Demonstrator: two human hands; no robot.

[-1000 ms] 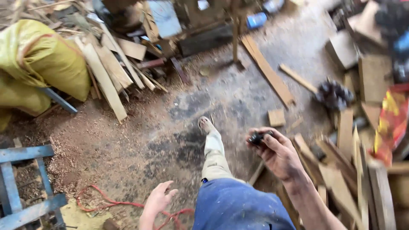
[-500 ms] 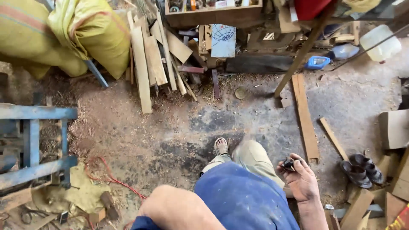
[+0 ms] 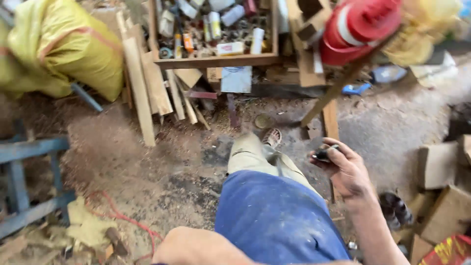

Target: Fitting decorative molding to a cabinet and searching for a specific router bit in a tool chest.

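At lower right, the right hand [image 3: 346, 169] is raised beside the blue shirt front [image 3: 277, 216], wrist bent, fingers curled shut around a small dark object [image 3: 325, 154] whose tip protrudes toward the sawdust-covered floor [image 3: 142, 162]. The left forearm [image 3: 196, 248] crosses the bottom edge; its hand is out of view. Ahead, a sandalled foot [image 3: 271, 137] points toward a wooden tray [image 3: 216, 60] of bottles
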